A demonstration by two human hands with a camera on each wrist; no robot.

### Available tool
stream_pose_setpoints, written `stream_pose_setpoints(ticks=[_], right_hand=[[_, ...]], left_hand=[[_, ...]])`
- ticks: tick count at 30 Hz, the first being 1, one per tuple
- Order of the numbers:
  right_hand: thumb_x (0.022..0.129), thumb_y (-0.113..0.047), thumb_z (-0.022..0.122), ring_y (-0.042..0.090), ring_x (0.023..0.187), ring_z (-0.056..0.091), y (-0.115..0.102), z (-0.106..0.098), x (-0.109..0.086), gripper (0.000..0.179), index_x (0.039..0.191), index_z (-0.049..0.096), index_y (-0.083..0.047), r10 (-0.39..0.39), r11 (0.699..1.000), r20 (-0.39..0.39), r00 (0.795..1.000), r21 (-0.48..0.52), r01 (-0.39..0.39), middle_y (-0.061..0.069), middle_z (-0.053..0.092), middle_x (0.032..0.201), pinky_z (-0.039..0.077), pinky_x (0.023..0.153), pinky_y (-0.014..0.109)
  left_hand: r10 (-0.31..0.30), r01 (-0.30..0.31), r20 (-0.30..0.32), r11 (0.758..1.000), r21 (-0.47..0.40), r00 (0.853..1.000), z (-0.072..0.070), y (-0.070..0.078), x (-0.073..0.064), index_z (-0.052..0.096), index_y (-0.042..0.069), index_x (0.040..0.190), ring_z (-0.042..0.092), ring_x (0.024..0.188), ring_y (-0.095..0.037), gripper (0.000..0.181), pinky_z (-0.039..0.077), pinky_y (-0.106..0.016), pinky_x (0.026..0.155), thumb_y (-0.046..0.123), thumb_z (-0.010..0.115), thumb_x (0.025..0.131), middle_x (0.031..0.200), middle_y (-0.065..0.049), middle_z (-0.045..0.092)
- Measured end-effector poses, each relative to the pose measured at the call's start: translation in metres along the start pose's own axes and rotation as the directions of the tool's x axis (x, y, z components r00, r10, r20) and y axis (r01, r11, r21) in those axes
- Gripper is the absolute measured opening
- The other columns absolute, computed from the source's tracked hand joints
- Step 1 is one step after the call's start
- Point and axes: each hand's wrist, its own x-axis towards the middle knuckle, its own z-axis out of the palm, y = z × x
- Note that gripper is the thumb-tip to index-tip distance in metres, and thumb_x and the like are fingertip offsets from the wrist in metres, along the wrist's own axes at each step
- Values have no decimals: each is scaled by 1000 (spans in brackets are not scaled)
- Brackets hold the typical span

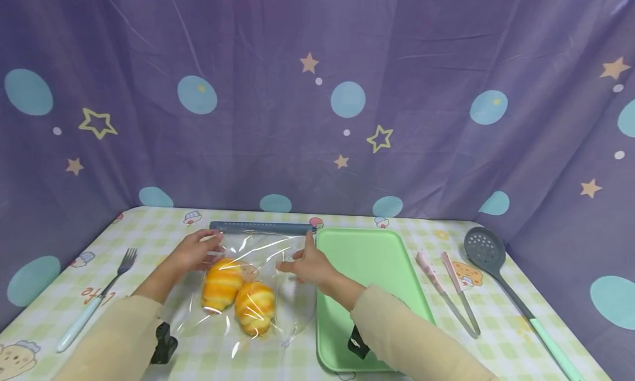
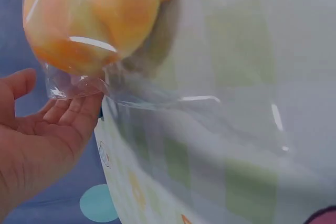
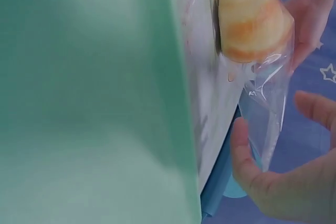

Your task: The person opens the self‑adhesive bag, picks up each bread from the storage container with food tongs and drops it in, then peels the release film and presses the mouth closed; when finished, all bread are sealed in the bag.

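Observation:
Two orange-and-yellow croissant-like bread rolls, a left roll (image 1: 221, 285) and a right roll (image 1: 255, 308), lie inside a clear plastic bag (image 1: 297, 304) on the table. At the bag's upper left edge is my left hand (image 1: 196, 250); in the left wrist view its fingers (image 2: 79, 116) touch the plastic below a roll, the thumb apart. My right hand (image 1: 312, 266) is at the bag's upper right, and in the right wrist view its thumb and a finger are spread beside the bag's end (image 3: 265, 129). Neither hand curls round anything.
A green tray (image 1: 367, 254) lies right of the bag, partly under my right forearm. Behind the bag is a long blue-grey bar (image 1: 263, 227). A fork (image 1: 106, 290) lies at left; tongs (image 1: 458, 293) and a slotted spoon (image 1: 513, 293) lie at right. A purple curtain (image 1: 278, 144) hangs behind.

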Motion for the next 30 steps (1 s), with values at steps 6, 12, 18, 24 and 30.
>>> stream_pose_setpoints(ticks=[6,12,18,24,30], right_hand=[[84,-29,85,42,144,36,3,-6,-6,107,164,17,-8,-180,931,81,980,-308,197,28,24,161,35,115,56],[79,-39,88,45,152,9,2,-1,-19,101,160,33,-16,-305,803,151,940,-489,339,23,4,167,30,114,65],[74,-50,90,33,155,9,-1,7,-26,118,164,22,-16,-286,654,310,907,-629,421,12,5,170,22,120,59],[70,-50,92,28,156,7,3,11,-27,133,165,6,-14,-111,647,389,915,-670,364,12,2,170,16,123,53],[72,-47,92,24,156,10,9,8,-19,136,165,-1,-14,-75,719,442,894,-597,355,11,5,170,17,124,44]], left_hand=[[123,-115,-26,971,208,992,1,0,-7,17,-11,156,49,129,-54,65,51,-56,97,27,44,110,149,-40,37],[304,-279,10,863,422,953,0,-1,-24,43,-2,151,40,135,-57,58,36,-71,104,35,52,108,151,-33,40],[358,-406,193,828,386,914,-7,-10,-36,41,5,155,31,140,-58,75,29,-78,104,37,73,95,158,-29,34],[392,-500,359,816,291,847,-10,-27,-39,28,-1,158,18,141,-64,110,21,-81,103,28,93,74,160,-37,17],[379,-508,411,818,270,829,-7,-35,-43,24,-4,158,15,140,-66,117,17,-81,105,27,95,70,158,-41,13]])
